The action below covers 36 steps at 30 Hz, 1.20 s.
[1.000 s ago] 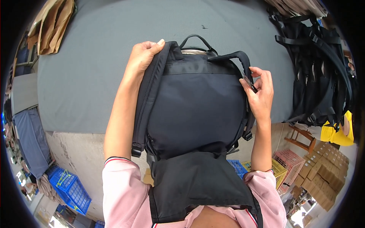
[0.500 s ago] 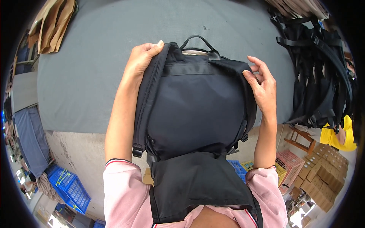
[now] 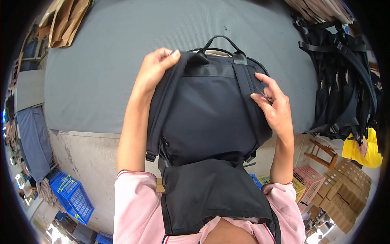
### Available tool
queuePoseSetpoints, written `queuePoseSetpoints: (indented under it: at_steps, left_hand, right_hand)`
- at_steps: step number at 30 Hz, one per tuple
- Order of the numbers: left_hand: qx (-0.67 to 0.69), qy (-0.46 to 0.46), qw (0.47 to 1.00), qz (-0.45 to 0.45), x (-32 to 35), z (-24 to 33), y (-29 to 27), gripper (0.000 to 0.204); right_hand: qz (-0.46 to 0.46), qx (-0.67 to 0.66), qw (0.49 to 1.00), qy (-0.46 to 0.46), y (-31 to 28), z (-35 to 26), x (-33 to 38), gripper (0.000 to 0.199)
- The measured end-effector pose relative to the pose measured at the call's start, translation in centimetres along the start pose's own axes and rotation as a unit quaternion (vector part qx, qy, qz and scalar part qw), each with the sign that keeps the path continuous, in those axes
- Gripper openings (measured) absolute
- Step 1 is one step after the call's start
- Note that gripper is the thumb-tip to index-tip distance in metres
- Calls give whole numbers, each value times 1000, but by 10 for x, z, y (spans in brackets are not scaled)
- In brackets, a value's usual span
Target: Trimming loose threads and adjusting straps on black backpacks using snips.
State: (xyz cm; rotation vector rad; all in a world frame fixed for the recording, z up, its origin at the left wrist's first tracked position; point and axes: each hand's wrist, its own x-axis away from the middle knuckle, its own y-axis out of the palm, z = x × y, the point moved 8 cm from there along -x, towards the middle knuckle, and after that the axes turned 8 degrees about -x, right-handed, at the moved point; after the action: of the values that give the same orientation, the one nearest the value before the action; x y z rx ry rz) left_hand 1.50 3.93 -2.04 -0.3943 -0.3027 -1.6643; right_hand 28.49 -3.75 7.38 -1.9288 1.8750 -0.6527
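Backpack [image 3: 203, 118], black, back panel up, held at the near edge of the grey table [image 3: 101, 61]; its lower end hangs off the edge toward the person, over a dark apron [image 3: 211, 195]. Carry handle [image 3: 221, 40] at the far end, arched and standing free of the table.

Left hand [image 3: 156, 67]: on the far-left corner of the backpack. Fingers together and curled over the top of the left strap [image 3: 162, 105], clamped on it, thumb tip pressed on the fabric near the handle base.

Right hand [image 3: 276, 105]: at the right side of the backpack, beside the right strap [image 3: 250, 101]. Fingers apart and loosely bent; index and thumb tips close to each other, with something thin and pale between them. Cannot tell what it is, nor whether it is truly pinched. Palm rests against the pack's right edge.

Surroundings: pile of black bags [image 3: 341, 81] on the right of the table, apart from the held one. Brown paper bags [image 3: 67, 20] at the far-left corner. Blue crates [image 3: 73, 195] on the floor at near left; pink crate [image 3: 308, 179] and stacked cartons [image 3: 345, 183] at near right.
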Motion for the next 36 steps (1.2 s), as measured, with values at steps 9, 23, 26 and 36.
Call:
queuePoseSetpoints:
  at_steps: [9, 23, 26, 36]
  left_hand:
    - [-317, 92, 941, 78, 104, -5, 16, 24]
    - [-378, 163, 899, 149, 99, 28, 21, 43]
    - [-363, 121, 919, 93, 88, 22, 23, 52]
    - [-445, 86, 882, 132, 56, 15, 26, 28]
  right_hand:
    - [-3, 56, 998, -7, 20, 19, 30, 53]
    - [35, 58, 997, -20, 20, 24, 26, 50]
    - [27, 42, 998, 24, 23, 30, 24, 51]
    - [23, 46, 999, 5, 21, 30, 19, 51]
